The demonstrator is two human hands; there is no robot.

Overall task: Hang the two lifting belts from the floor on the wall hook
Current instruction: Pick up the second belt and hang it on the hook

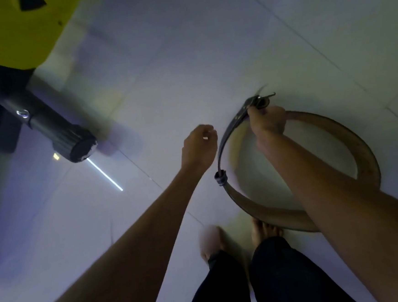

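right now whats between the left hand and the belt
Only bare floor shows between the left hand and the belt in the head view.

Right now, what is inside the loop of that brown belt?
Inside the belt loop shows only bare floor tile. The right hand grips its buckle end, and the right forearm covers part of the loop.

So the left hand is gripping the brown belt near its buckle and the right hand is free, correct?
Not quite: the hands are swapped. In the head view the right hand grips the brown belt near its buckle, and the left hand holds no belt.
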